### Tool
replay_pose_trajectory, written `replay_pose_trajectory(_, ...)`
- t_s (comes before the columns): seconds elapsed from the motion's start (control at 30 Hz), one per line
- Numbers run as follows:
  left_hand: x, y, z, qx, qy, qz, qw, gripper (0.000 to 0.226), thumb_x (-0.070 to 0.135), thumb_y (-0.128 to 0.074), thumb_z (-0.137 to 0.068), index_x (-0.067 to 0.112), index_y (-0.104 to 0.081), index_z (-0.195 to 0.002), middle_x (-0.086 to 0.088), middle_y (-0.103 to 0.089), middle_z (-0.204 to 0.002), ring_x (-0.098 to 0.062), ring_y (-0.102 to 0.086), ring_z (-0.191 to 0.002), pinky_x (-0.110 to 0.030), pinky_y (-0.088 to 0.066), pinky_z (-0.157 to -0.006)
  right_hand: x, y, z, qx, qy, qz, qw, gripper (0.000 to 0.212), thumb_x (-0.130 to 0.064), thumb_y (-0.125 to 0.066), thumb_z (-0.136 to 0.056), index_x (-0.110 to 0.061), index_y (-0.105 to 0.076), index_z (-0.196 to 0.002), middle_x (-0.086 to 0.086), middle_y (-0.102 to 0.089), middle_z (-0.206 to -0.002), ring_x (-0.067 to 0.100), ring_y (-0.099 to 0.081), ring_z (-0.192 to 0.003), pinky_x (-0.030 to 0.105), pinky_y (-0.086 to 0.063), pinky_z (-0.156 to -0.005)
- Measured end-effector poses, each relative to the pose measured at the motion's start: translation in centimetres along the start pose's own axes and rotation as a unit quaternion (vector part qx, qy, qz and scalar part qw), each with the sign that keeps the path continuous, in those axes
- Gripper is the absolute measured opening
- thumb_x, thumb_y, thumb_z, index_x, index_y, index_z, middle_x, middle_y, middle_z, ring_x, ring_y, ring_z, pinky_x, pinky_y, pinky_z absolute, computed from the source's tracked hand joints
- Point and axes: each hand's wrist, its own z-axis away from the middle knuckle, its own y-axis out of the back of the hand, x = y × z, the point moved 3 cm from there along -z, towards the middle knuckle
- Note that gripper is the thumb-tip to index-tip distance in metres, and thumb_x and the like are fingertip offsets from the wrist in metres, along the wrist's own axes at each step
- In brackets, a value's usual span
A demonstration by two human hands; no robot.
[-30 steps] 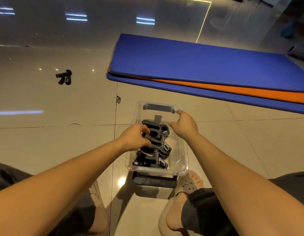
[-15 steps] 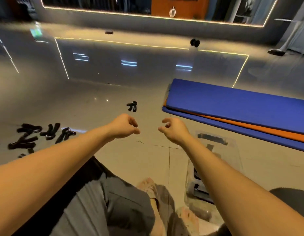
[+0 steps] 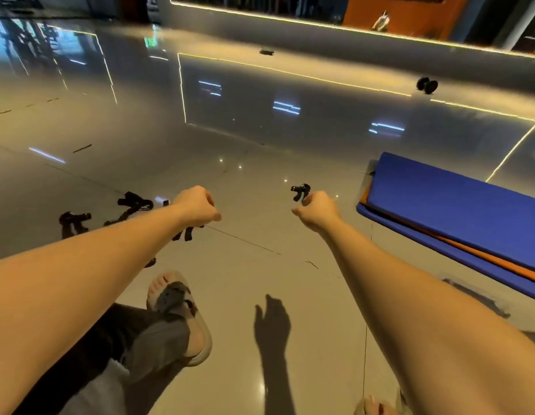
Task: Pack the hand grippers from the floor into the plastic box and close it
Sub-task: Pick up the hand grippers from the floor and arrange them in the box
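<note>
Left hand [image 3: 197, 206] and right hand [image 3: 317, 209] hover loosely curled, empty (hand grippers [image 3: 136, 203] lie just beyond them).

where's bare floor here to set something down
Bare floor lies between the sandal and the blue mat, and wide beyond the lone gripper. Crowded on the left, where hand grippers scatter around the left forearm.
</note>
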Motion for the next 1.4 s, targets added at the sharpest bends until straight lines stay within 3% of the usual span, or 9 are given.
replay_pose_trajectory(0.1, -3.9, -0.5, -3.2, 0.002, 0.035, 0.018, 0.999, 0.024, 0.030, -0.076, -0.088, 0.013, -0.066, -0.102, -0.005, -0.068, -0.090, -0.019, -0.065, -0.081, -0.032, -0.053, -0.068, -0.4, -2.4, -3.7, -0.009, -0.012, 0.011, 1.000, 0.028, -0.032, -0.067, -0.095, -0.008, -0.062, -0.109, 0.008, -0.058, -0.098, 0.031, -0.061, -0.099, 0.038, -0.048, -0.080)
replay_pose_trajectory(0.2, -7.4, -2.1, -7.1, 0.007, 0.068, 0.032, 0.997, 0.026, 0.034, -0.077, -0.087, 0.018, -0.057, -0.093, -0.004, -0.066, -0.095, -0.019, -0.063, -0.083, -0.037, -0.054, -0.072, 0.7, -5.1, -8.0, -0.004, -0.025, 0.012, 1.000, 0.045, -0.036, -0.067, -0.095, -0.006, -0.060, -0.128, 0.010, -0.065, -0.115, 0.032, -0.062, -0.111, 0.040, -0.052, -0.089)
replay_pose_trajectory(0.3, -10.7, -4.7, -11.0, 0.014, 0.108, 0.045, 0.993, 0.045, 0.042, -0.078, -0.084, 0.020, -0.058, -0.118, 0.003, -0.060, -0.095, -0.018, -0.061, -0.088, -0.037, -0.051, -0.078, 2.0, -8.0, -12.8, -0.005, -0.040, 0.006, 0.999, 0.054, -0.040, -0.066, -0.095, -0.007, -0.056, -0.137, 0.012, -0.063, -0.131, 0.032, -0.061, -0.116, 0.043, -0.052, -0.094)
replay_pose_trajectory(0.43, -15.1, -9.2, -16.8, 0.017, 0.159, 0.065, 0.985, 0.082, 0.049, -0.080, -0.080, 0.016, -0.044, -0.146, -0.008, -0.057, -0.139, -0.031, -0.057, -0.123, -0.043, -0.049, -0.097, 3.5, -11.9, -19.9, -0.020, -0.056, 0.003, 0.998, 0.062, -0.042, -0.064, -0.096, -0.008, -0.047, -0.145, 0.013, -0.054, -0.145, 0.034, -0.052, -0.131, 0.047, -0.047, -0.105)
replay_pose_trajectory(0.67, -20.1, -16.2, -26.3, 0.023, 0.244, 0.034, 0.969, 0.094, 0.050, -0.081, -0.078, 0.010, -0.035, -0.150, -0.020, -0.046, -0.145, -0.040, -0.043, -0.133, -0.051, -0.043, -0.104, 7.6, -17.4, -33.3, -0.031, -0.084, 0.040, 0.995, 0.074, -0.046, -0.065, -0.095, -0.012, -0.036, -0.153, 0.015, -0.041, -0.154, 0.037, -0.047, -0.136, 0.045, -0.045, -0.105)
replay_pose_trajectory(0.83, -22.3, -20.5, -31.1, 0.020, 0.318, -0.010, 0.948, 0.111, 0.062, -0.077, -0.074, 0.015, -0.020, -0.157, -0.018, -0.027, -0.159, -0.039, -0.023, -0.146, -0.059, -0.022, -0.116, 11.8, -20.7, -42.2, -0.037, -0.113, 0.122, 0.985, 0.076, -0.052, -0.059, -0.093, -0.019, -0.030, -0.154, 0.021, -0.034, -0.152, 0.045, -0.039, -0.136, 0.053, -0.042, -0.103)
replay_pose_trajectory(1.1, -22.0, -24.1, -35.3, 0.076, 0.247, -0.053, 0.965, 0.095, 0.058, -0.067, -0.086, 0.015, -0.020, -0.157, -0.009, -0.032, -0.158, -0.033, -0.029, -0.142, -0.058, -0.023, -0.114, 16.5, -24.0, -52.3, -0.069, -0.179, 0.194, 0.962, 0.076, -0.059, -0.046, -0.098, -0.036, -0.008, -0.160, 0.013, 0.001, -0.169, 0.044, -0.003, -0.152, 0.064, -0.016, -0.117)
replay_pose_trajectory(1.23, -19.1, -25.6, -38.4, 0.075, 0.213, -0.020, 0.974, 0.094, 0.061, -0.062, -0.089, 0.019, -0.014, -0.159, -0.006, -0.024, -0.161, -0.028, -0.019, -0.147, -0.053, -0.015, -0.119, 17.6, -24.0, -55.5, -0.050, -0.211, 0.210, 0.953, 0.062, -0.051, -0.039, -0.103, -0.033, -0.018, -0.158, 0.012, 0.003, -0.169, 0.047, -0.007, -0.150, 0.062, -0.017, -0.118)
replay_pose_trajectory(1.4, -17.3, -26.6, -39.8, 0.095, 0.217, -0.010, 0.972, 0.093, 0.061, -0.059, -0.090, 0.021, -0.011, -0.160, -0.002, -0.017, -0.164, -0.024, -0.011, -0.149, -0.054, -0.009, -0.121, 18.1, -24.3, -55.4, -0.007, -0.164, 0.255, 0.953, 0.058, -0.027, -0.050, -0.100, -0.028, -0.027, -0.153, 0.016, -0.006, -0.166, 0.049, -0.022, -0.142, 0.057, -0.032, -0.111)
